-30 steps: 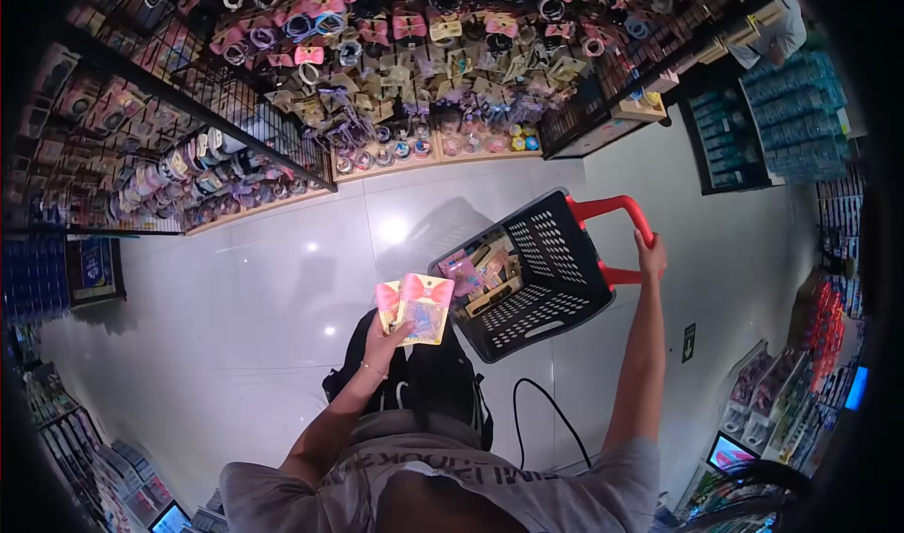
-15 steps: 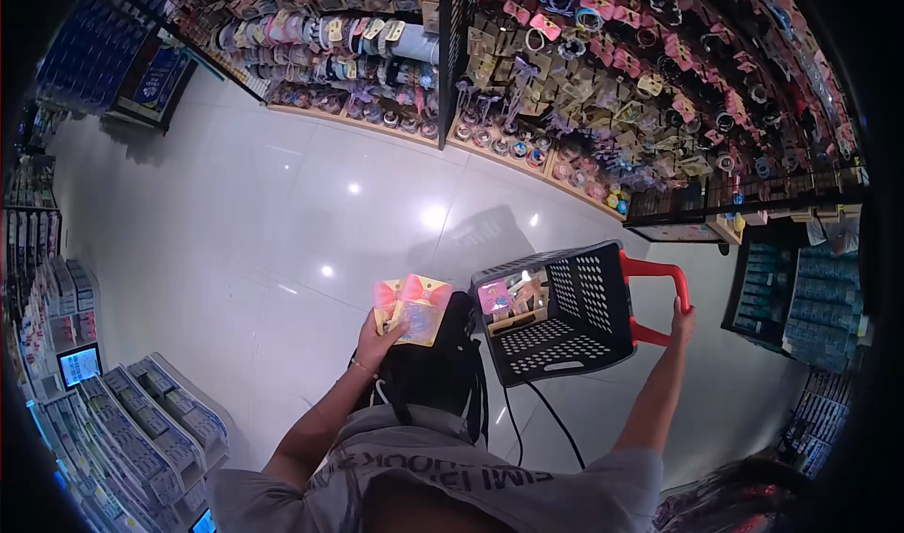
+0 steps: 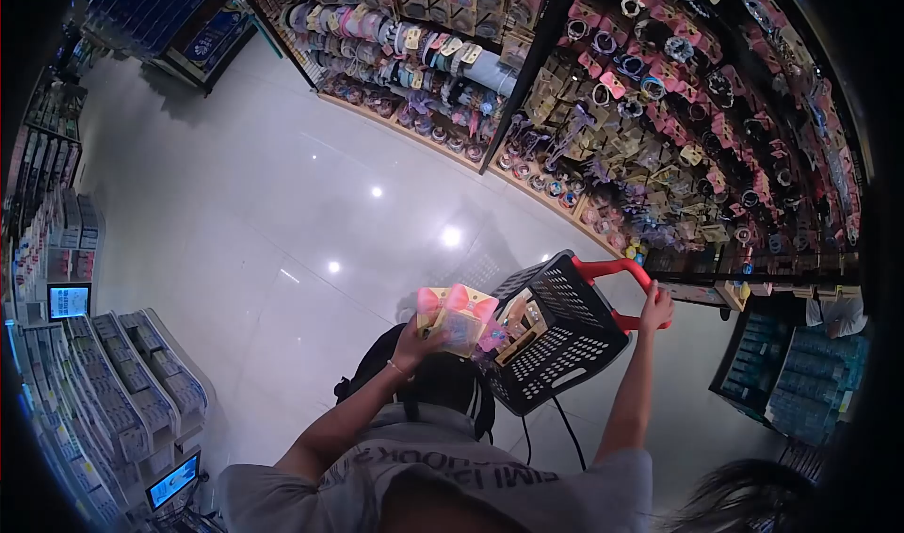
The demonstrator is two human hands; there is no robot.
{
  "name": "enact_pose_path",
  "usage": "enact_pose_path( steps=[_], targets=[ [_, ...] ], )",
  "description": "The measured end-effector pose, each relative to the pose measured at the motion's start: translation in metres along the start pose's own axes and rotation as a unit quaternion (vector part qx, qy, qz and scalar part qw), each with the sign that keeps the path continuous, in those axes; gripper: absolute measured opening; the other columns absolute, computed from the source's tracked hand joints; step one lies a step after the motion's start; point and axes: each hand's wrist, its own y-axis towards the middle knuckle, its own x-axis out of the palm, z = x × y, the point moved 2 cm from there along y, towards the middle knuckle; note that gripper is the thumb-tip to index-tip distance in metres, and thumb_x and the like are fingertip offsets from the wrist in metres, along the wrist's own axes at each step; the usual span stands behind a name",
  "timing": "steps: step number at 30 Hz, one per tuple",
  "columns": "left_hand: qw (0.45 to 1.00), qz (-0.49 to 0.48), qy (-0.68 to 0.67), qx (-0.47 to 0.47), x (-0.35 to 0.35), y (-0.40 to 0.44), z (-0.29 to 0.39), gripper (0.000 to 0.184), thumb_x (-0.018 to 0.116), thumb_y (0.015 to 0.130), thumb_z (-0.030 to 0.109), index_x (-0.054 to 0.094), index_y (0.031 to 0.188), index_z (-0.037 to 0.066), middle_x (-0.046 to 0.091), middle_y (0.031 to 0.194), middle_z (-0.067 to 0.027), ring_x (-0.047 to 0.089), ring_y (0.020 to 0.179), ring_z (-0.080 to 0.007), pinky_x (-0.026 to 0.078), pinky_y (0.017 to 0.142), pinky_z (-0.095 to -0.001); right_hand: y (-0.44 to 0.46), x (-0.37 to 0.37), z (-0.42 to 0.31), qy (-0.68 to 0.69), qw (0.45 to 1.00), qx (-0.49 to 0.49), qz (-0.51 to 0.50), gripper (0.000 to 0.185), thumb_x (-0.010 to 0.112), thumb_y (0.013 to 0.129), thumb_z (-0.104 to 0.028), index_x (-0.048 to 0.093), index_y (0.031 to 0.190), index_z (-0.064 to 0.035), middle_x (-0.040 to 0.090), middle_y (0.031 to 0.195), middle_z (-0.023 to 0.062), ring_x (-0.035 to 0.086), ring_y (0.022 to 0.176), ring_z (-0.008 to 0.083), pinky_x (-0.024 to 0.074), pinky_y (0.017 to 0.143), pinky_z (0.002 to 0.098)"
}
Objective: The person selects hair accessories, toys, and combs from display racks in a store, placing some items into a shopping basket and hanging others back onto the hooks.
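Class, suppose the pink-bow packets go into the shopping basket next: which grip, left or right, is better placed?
Left, probably. The left grip holds the pink-bow packets near the black shopping basket, while the right grip is occupied around its red handle.

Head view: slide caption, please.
Left hand holds pink-topped packets; right hand grips the red handle of a dark basket.

Stocked rack: beyond the left hand
Accessory wall: beyond the right hand
Lit screens: left of the left hand
Teal packages: right of the right hand
Pale floor: below the left hand
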Motion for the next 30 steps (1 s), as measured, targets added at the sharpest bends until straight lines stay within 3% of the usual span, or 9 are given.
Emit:
enact_pose_path(
  steps=[5,9,12,17,19,22,25,27,30],
  targets=[
    [0.996,0.033,0.078,0.03,-0.038,-0.011,-0.005,0.044,0.07,0.071,0.018,0.05,0.105,0.0,0.058,0.094,-0.0058,0.055,0.085,-0.0123,0.045,0.074,-0.0258,0.015,0.015,-0.032,-0.083,0.995,0.058,-0.005,0.048,0.04,0.081,-0.056,0.063,0.091,-0.0153,0.056,0.099,0.0083,0.046,0.1,0.0288,0.0289,0.091,0.0428],
    [0.998,0.009,-0.042,0.047,-0.087,-0.026,0.015,0.041,0.068,0.072,0.014,0.049,0.104,-0.002,0.058,0.094,-0.0067,0.054,0.085,-0.0116,0.044,0.075,-0.0254,0.004,0.01,-0.059,-0.055,0.981,0.185,0.009,0.054,0.038,0.077,-0.064,0.063,0.098,-0.0205,0.026,0.133,0.0097,0.014,0.126,0.0276,0.0145,0.092,0.0629],
    [0.996,0.032,-0.069,0.054,-0.132,-0.028,0.015,0.038,0.066,0.074,0.01,0.047,0.105,-0.001,0.058,0.094,-0.0068,0.056,0.085,-0.0123,0.045,0.075,-0.0253,0.005,0.024,-0.068,-0.011,0.976,0.213,-0.035,0.057,0.041,0.076,-0.062,0.063,0.099,-0.0153,0.023,0.134,0.0139,0.012,0.127,0.029,0.011,0.09,0.0669],
    [0.993,0.056,-0.094,0.039,-0.181,-0.038,0.029,0.04,0.064,0.075,0.007,0.044,0.108,-0.001,0.057,0.095,-0.008,0.056,0.086,-0.0135,0.046,0.076,-0.0268,0.006,0.063,-0.104,0.108,0.989,0.064,-0.074,0.043,0.053,0.077,-0.041,0.062,0.098,-0.0051,0.039,0.121,0.0234,0.036,0.113,0.0358,0.0283,0.096,0.0375],
    [0.994,0.058,-0.087,0.044,-0.19,-0.028,0.037,0.039,0.064,0.075,0.006,0.045,0.108,-0.001,0.056,0.096,-0.0075,0.055,0.087,-0.0133,0.046,0.077,-0.0268,-0.016,0.044,-0.177,0.171,0.983,0.03,0.061,0.038,0.055,0.077,-0.03,0.061,0.078,0.0078,0.035,0.124,0.0251,0.036,0.112,0.0358,0.028,0.095,0.039],
    [0.991,0.028,-0.116,0.054,-0.196,-0.008,0.061,0.039,0.064,0.075,0.005,0.045,0.108,-0.001,0.056,0.097,-0.0066,0.055,0.088,-0.0128,0.045,0.077,-0.0262,-0.03,0.04,-0.223,0.162,0.986,0.031,0.014,0.052,0.058,0.075,-0.025,0.043,0.109,0.0122,0.032,0.122,0.0253,0.024,0.118,0.0348,0.0162,0.1,0.0419],
    [0.991,0.023,-0.118,0.056,-0.205,0.025,0.084,0.039,0.064,0.074,0.004,0.045,0.108,0.0,0.056,0.097,-0.0059,0.054,0.088,-0.0123,0.045,0.077,-0.0258,-0.041,0.016,-0.275,0.089,0.932,0.264,0.233,0.053,0.057,0.074,-0.011,0.031,0.116,0.0092,0.029,0.119,0.0291,0.038,0.109,0.0358,0.0326,0.091,0.0451],
    [0.992,0.02,-0.109,0.063,-0.212,0.049,0.104,0.039,0.063,0.074,0.004,0.045,0.108,0.0,0.056,0.097,-0.0057,0.054,0.088,-0.0121,0.045,0.077,-0.0255,-0.037,0.018,-0.304,0.545,0.649,0.505,0.16,0.055,0.058,0.069,0.001,0.027,0.115,0.0038,0.041,0.107,0.0293,0.056,0.076,0.0308,0.0493,0.059,0.0357],
    [0.994,0.019,-0.086,0.062,-0.228,0.083,0.143,0.038,0.063,0.075,0.005,0.045,0.108,0.0,0.056,0.096,-0.0056,0.054,0.087,-0.0117,0.045,0.075,-0.025,-0.03,0.053,-0.271,0.554,0.683,0.465,0.104,0.025,0.053,0.077,-0.003,0.04,0.096,0.0051,0.048,0.073,0.0149,0.05,0.052,0.0203,0.0427,0.043,0.0311]
  ],
)
